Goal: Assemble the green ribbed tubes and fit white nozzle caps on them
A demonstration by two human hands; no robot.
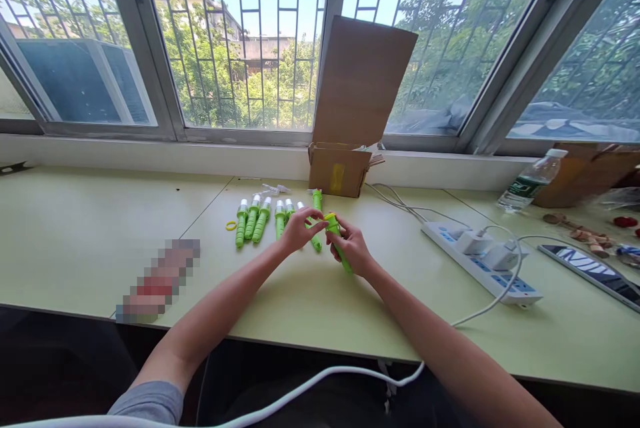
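Note:
A ribbed green plastic tube (342, 256) is gripped in my right hand (352, 245), tilted with its wider end up and toward the left. A yellow ring (329, 216) shows at that upper end. My left hand (299, 229) pinches at the ring's edge, its fingertips partly hiding it. Just left of my hands lie several similar green tubes (260, 223) with white ends, side by side. One more green tube (317, 199) lies behind my left hand, close to the box. A loose yellow ring (231, 225) rests left of the row.
An open cardboard box (327, 171) stands against the window sill, with small clear plastic pieces (276, 189) beside it. To the right are a white power strip (480, 265) with chargers and cables, a phone (593, 273) and a water bottle (531, 181). A blurred-out object (159, 281) lies left.

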